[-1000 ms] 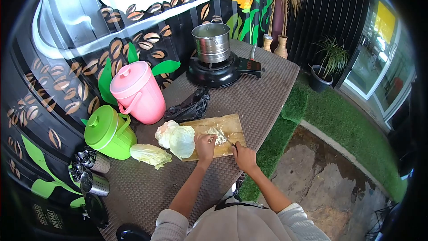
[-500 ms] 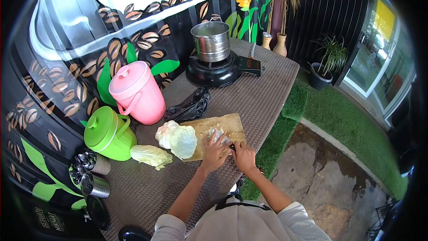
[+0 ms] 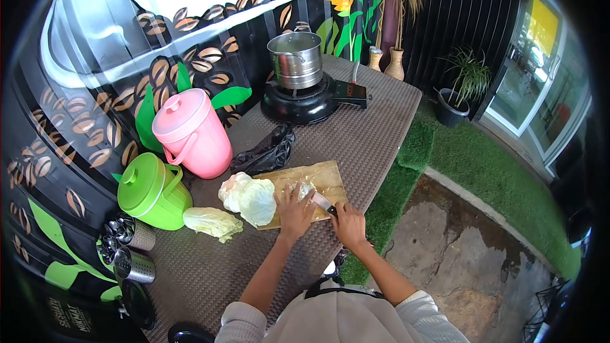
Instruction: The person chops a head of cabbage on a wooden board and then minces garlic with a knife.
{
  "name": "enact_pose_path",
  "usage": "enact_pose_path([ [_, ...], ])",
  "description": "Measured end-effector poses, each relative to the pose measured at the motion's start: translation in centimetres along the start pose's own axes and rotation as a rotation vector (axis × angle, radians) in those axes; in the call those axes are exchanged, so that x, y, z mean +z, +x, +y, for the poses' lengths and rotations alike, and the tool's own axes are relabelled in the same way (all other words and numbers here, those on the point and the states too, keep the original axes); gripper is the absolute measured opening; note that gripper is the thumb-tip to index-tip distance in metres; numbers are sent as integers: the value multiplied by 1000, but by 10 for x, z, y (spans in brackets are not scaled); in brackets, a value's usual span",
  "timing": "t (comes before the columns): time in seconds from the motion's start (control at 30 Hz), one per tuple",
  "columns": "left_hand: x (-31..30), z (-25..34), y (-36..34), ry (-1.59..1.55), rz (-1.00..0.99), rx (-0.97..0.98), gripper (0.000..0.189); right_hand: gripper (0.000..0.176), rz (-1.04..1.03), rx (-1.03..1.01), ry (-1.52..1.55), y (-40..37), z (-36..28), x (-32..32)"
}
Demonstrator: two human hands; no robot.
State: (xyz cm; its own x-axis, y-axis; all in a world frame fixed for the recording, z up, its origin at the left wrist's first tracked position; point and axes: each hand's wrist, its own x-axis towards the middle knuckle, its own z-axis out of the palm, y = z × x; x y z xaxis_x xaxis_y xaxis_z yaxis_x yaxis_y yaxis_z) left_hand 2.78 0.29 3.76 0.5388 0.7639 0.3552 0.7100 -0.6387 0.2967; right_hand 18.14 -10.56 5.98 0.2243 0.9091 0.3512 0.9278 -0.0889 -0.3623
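Note:
A knife (image 3: 323, 201) with a dark handle is gripped in my right hand (image 3: 349, 224), its blade pointing left over the wooden cutting board (image 3: 330, 178). Finely chopped pale bits (image 3: 306, 190) lie on the board by the blade; what they were cut from I cannot make out. My left hand (image 3: 295, 213) rests on the board with fingers spread, its fingertips beside the bits. Close to its left is a pale green cabbage (image 3: 257, 202), partly over the board's edge. A napa cabbage (image 3: 213, 223) lies on the table farther left.
Behind the board is a black plastic bag (image 3: 267, 152). A steel pot (image 3: 296, 62) stands on a black portable stove (image 3: 298, 103) at the back. Pink (image 3: 197, 136) and green (image 3: 155, 192) lidded jugs line the wall, with utensil holders (image 3: 135, 265) nearer. The table's right edge (image 3: 387, 165) runs past the board.
My left hand has shifted left, off the knife blade, and now lies beside the chopped bits. More of the blade shows. The right hand keeps its grip on the handle.

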Motion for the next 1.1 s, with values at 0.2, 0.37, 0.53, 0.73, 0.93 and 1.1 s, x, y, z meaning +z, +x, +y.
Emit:
enact_pose_path([
  [0.2,13,-14,5,-78,93,-21,40,26,8,11,22,-11,9,-6],
  [0.37,14,-22,11,-134,165,-12,26,24,-46,100,127,-10,16,-14],
  [0.53,14,-26,17,-232,229,-2,12,23,-72,181,258,-5,13,-11],
  [0.73,-6,-22,25,-238,45,-204,11,26,-118,249,325,0,1,-5],
  [0.93,11,-32,21,-393,196,-104,19,26,-89,285,390,-1,-13,-5],
  [1.1,-1,-24,14,-345,85,-139,35,27,-91,334,442,-9,-24,-4],
])
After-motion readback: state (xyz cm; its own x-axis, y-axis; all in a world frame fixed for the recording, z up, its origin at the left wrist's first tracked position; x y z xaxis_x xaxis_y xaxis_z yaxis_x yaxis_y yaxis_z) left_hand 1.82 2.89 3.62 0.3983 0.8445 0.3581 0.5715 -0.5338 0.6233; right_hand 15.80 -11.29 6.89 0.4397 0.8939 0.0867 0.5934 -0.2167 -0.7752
